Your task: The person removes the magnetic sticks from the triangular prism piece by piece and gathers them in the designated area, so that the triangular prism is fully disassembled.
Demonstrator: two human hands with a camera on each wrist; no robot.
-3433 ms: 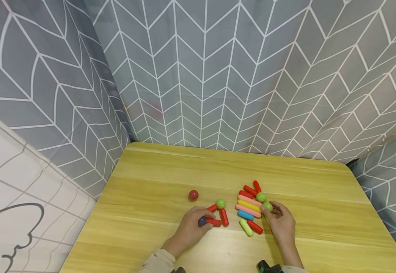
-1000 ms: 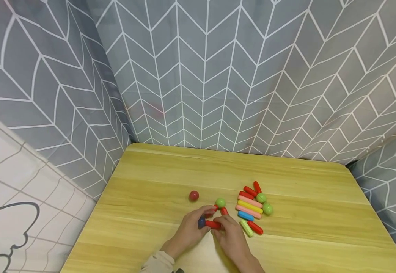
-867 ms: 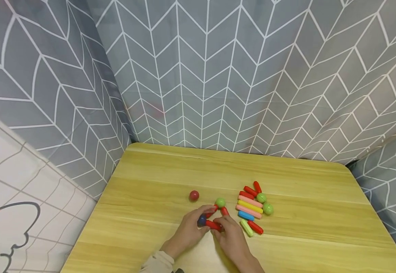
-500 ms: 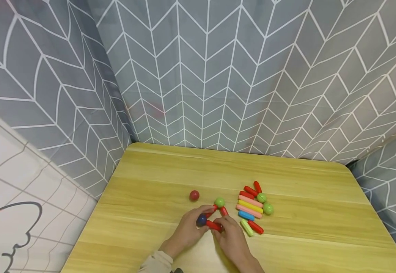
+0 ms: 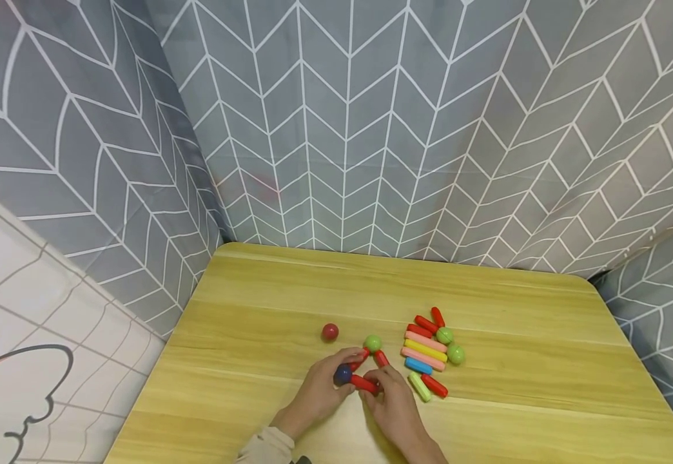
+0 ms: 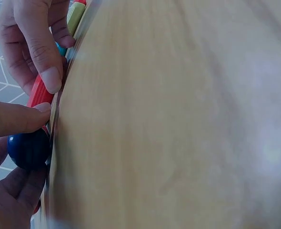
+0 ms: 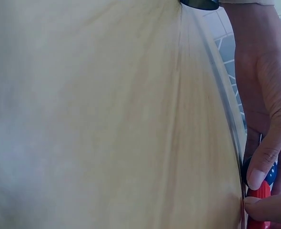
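Note:
In the head view, my left hand [image 5: 316, 391] grips a dark blue ball [image 5: 343, 374], its thumb also close to one end of a red stick [image 5: 362, 384]. My right hand [image 5: 396, 407] pinches the stick's other end between thumb and fingers. Ball and stick meet end to end; whether they are joined I cannot tell. Just beyond, a light green ball [image 5: 373, 343] touches two more red sticks, the right one [image 5: 381, 358] partly behind my right hand. From the left wrist view, my left thumb lies over the blue ball [image 6: 28, 149] beside the red stick [image 6: 40, 92].
Right of my hands lie several sticks, among them a yellow stick [image 5: 425, 350], a blue stick [image 5: 418, 366] and a pale green stick [image 5: 419, 386]. Two green balls, one the nearer ball [image 5: 455, 354], sit beside them. A dark red ball [image 5: 330, 332] rests farther back on the wooden table [image 5: 243, 303].
My right hand has left the green ball on the right and moved left to the red stick. That stick now slants slightly, and the blue ball shows more. Over the last second, little moved.

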